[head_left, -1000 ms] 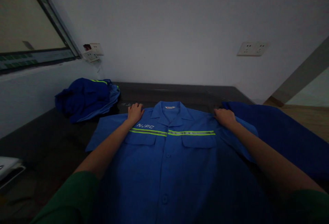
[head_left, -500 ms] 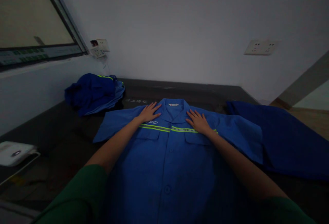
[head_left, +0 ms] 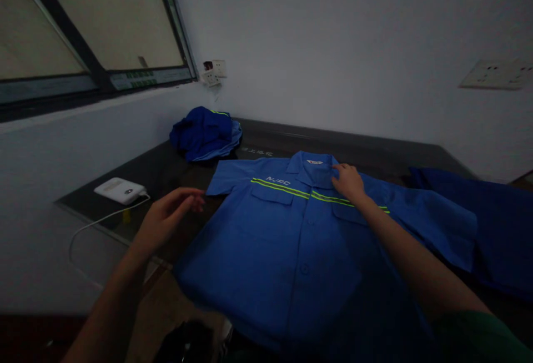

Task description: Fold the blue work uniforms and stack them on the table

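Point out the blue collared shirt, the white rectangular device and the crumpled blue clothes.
Blue collared shirt (head_left: 287,241), head view: front panel.
White rectangular device (head_left: 117,190), head view: top face.
Crumpled blue clothes (head_left: 205,132), head view: middle folds.

A dark green fabric sleeve (head_left: 478,335) is covering part of the right arm, its edge fading into shadow; beyond that sleeve the right forearm (head_left: 412,257) is showing bare, tapering toward the bare right hand (head_left: 348,181); well to the sleeve's left, the left forearm (head_left: 131,266) and slim-fingered left hand (head_left: 169,211) are showing bare too
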### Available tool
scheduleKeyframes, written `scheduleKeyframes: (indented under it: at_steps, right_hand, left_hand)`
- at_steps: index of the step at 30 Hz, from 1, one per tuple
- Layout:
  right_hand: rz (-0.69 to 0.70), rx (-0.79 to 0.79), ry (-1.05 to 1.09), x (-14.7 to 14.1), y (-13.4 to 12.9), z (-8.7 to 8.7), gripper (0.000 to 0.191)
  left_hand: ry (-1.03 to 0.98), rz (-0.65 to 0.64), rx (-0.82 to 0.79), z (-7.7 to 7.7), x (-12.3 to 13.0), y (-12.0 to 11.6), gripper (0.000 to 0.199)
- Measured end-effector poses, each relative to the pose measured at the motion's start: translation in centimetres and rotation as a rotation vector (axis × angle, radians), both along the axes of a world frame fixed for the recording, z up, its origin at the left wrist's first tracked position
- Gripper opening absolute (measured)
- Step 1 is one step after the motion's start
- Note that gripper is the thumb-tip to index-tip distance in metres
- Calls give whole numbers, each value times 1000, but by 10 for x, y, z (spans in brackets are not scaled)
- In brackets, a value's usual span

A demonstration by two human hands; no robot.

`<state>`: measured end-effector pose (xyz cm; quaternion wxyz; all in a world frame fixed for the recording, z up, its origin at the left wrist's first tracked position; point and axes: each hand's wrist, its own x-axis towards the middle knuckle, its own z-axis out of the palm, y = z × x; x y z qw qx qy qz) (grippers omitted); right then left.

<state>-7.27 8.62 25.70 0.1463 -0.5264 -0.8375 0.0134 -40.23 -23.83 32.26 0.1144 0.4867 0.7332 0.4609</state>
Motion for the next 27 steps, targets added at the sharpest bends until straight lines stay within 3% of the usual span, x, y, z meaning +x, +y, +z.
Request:
scheduleKeyframes:
  at_steps: [2,5,9,12,16,20,24,27]
  right_hand:
    - [89,22,40,-38,-20,13,38]
    - [293,4,44,-111,-60,22,34]
    - [502,-42,44,-207,-118,18,44]
    - [532,-107,-15,-257,-149,11,52]
    - [471,-129,-99,-289,-165,3,43]
    - [409,-125,-29,-299,-162,-4,35]
    - [376,-169,119,-294,-152,-5,31]
    - [299,-230,279,-276,-130,4,25]
  left_hand:
    - [-85,84,-40,-23,7,-47,33]
    - [-157,210,-81,-77,17,-94,36]
    - [-167,450,44,-149,24,-118,35]
    - [-281,443,38,-184,27,-118,37]
    - [-518,391,-141,-207,38,-118,40]
    - [-729,313,-181,-218,53,-131,37]
    - [-913,285,-181,-221,63,-147,37]
    - [-986,321,-180,-210,68,-156,50]
